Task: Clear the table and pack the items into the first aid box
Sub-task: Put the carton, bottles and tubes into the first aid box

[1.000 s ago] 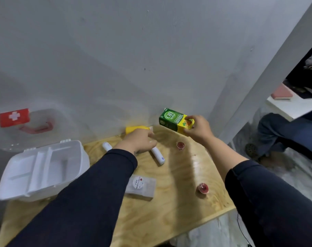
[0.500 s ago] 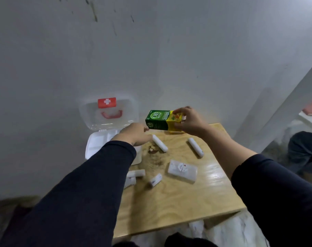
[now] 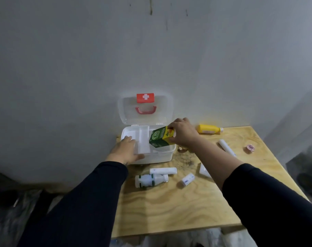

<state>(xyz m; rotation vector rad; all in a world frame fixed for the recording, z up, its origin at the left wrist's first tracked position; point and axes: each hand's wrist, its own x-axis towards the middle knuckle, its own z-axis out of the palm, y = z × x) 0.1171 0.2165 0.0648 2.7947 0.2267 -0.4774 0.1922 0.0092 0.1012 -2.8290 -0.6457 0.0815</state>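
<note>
box: white plastic first aid box (image 3: 152,157) stands open at the far left of the pale plywood table (image 3: 178,207), clear lid (image 3: 128,111) upright against the wall, white divided tray inside.
carton: green and yellow cardboard carton (image 3: 160,138) is tilted, its lower end dipping into the box's right compartment.
right hand: right hand (image 3: 183,133) pinches the carton's yellow end, fingers curled around it.
left hand: left hand (image 3: 125,150) lies flat and spread on the box's near left rim, holding nothing.
table: yellow plastic bottle (image 3: 209,129), white tubes and a small white bottle (image 3: 150,180) lie loose.
</note>
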